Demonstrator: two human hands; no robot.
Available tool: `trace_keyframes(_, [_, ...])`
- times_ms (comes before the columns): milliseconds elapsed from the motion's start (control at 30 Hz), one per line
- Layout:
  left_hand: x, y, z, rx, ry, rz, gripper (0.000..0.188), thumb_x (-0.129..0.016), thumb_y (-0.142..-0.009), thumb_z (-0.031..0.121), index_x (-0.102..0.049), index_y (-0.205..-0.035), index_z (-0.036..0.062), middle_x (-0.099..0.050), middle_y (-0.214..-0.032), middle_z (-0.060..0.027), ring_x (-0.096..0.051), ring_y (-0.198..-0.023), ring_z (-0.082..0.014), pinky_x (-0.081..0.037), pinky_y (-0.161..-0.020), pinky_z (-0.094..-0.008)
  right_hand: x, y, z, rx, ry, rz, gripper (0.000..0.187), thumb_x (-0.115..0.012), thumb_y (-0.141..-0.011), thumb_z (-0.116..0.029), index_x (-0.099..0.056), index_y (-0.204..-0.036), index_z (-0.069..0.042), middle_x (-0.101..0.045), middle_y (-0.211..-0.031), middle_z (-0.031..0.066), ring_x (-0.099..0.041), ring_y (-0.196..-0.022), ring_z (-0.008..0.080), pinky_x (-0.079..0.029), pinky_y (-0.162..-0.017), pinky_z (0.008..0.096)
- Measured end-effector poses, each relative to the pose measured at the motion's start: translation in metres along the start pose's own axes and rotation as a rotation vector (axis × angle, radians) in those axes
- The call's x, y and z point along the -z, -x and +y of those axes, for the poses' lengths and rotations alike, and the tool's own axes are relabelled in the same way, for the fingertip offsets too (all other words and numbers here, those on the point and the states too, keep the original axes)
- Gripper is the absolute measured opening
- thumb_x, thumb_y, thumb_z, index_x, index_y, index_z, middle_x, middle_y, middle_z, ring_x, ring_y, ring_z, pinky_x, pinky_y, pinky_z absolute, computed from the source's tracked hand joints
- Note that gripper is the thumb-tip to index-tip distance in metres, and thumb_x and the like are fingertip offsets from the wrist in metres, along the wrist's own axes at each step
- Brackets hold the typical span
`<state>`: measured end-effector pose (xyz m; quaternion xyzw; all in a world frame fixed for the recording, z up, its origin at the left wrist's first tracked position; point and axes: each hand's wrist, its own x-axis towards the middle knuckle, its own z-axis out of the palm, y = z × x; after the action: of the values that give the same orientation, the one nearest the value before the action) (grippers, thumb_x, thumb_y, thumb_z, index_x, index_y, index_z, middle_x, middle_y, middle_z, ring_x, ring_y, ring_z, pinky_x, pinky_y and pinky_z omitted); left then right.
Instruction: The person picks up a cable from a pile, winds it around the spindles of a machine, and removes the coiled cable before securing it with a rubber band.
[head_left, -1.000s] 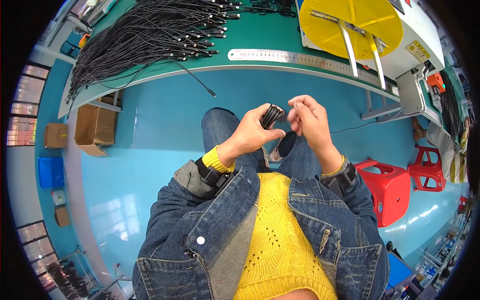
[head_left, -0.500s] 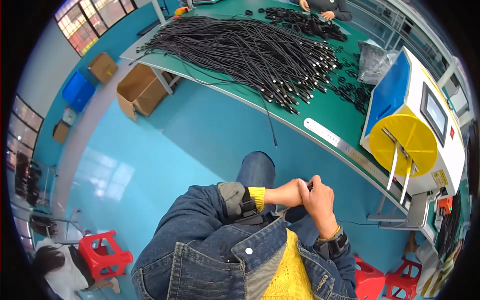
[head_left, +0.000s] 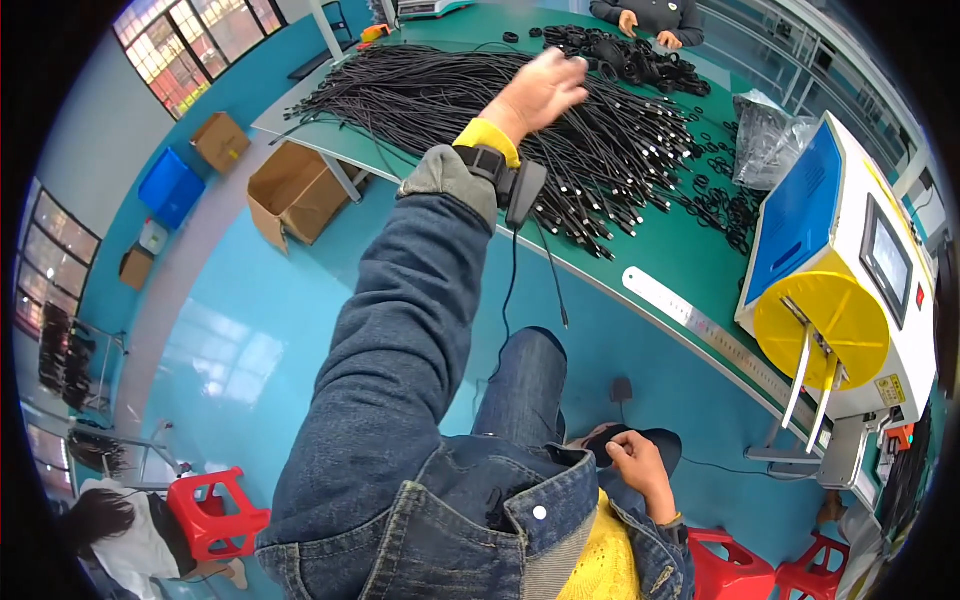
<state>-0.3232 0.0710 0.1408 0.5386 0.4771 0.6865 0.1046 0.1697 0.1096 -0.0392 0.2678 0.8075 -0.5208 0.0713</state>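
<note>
My left hand [head_left: 540, 95] is stretched out over a large bundle of thin black cables [head_left: 420, 100] with silvery plug ends, lying on the green table. Its fingers look apart, though motion smears them, and nothing shows in them. Low over my lap, my right hand [head_left: 640, 462] has its fingers curled and the thumb pressed in; what they hold, if anything, is hidden. One cable end [head_left: 563, 315] hangs over the table's front edge.
Black rings [head_left: 720, 215] lie right of the cables, near a clear plastic bag [head_left: 765, 145]. A steel ruler [head_left: 690, 315] lies along the front edge. Further right stands a white-and-blue machine [head_left: 800, 230] with a yellow disc and two prongs. Across the table a person's hands [head_left: 650, 30] work.
My hands have parted. The left has swung up and forward from my lap to above the cables; the right has dropped slightly lower. The view has shifted a little.
</note>
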Motion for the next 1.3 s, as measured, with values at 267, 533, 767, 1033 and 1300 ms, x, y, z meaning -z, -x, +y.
trace_keyframes(267, [0.048, 0.155, -0.027, 0.239, -1.314, 0.605, 0.029, -0.057, -0.078, 0.027, -0.061, -0.096, 0.0049, -0.060, -0.093, -0.0143, -0.055, -0.088, -0.0336, -0.044, -0.077, -0.0387, -0.014, -0.007, 0.016, 0.020, 0.100, -0.032, 0.023, -0.061, -0.075, -0.022, -0.060, -0.085, -0.001, -0.059, -0.063, 0.0128, -0.059, -0.059, 0.0239, -0.045, -0.056, 0.0331])
trace_keyframes(533, [0.025, 0.177, -0.005, 0.421, -1.572, 0.018, 0.035, -0.061, -0.075, 0.040, -0.063, -0.087, 0.0067, -0.062, -0.088, -0.0106, -0.056, -0.087, -0.0315, -0.043, -0.076, -0.0415, -0.020, -0.016, -0.006, 0.069, 0.157, -0.093, 0.023, -0.062, -0.074, -0.022, -0.059, -0.083, -0.001, -0.060, -0.069, 0.0160, -0.060, -0.066, 0.0301, -0.046, -0.060, 0.0366])
trace_keyframes(767, [0.049, 0.114, -0.044, 0.515, -1.184, -0.012, 0.033, -0.059, -0.077, 0.033, -0.062, -0.071, 0.0008, -0.064, -0.074, -0.0130, -0.062, -0.076, -0.0273, -0.047, -0.066, -0.0368, -0.015, -0.009, -0.010, 0.042, 0.140, -0.051, 0.024, -0.062, -0.075, -0.022, -0.058, -0.083, 0.000, -0.060, -0.070, 0.0170, -0.060, -0.067, 0.0315, -0.046, -0.060, 0.0369])
trace_keyframes(1033, [0.024, 0.063, -0.052, 0.712, -0.908, -0.026, 0.025, -0.060, -0.075, 0.025, -0.061, -0.077, -0.0005, -0.063, -0.076, -0.0147, -0.061, -0.077, -0.0253, -0.047, -0.069, -0.0344, -0.006, 0.007, -0.012, -0.007, 0.121, 0.032, 0.024, -0.061, -0.075, -0.023, -0.058, -0.083, 0.000, -0.060, -0.070, 0.0170, -0.060, -0.067, 0.0310, -0.046, -0.061, 0.0371])
trace_keyframes(1300, [0.009, 0.141, -0.027, 0.315, -1.470, -0.008, 0.023, -0.066, -0.071, 0.023, -0.062, -0.085, 0.0046, -0.060, -0.072, -0.0120, -0.058, -0.070, -0.0279, -0.047, -0.067, -0.0360, -0.007, 0.006, 0.002, 0.000, 0.118, 0.028, 0.024, -0.060, -0.076, -0.024, -0.059, -0.083, -0.001, -0.060, -0.069, 0.0167, -0.060, -0.067, 0.0320, -0.045, -0.060, 0.0381])
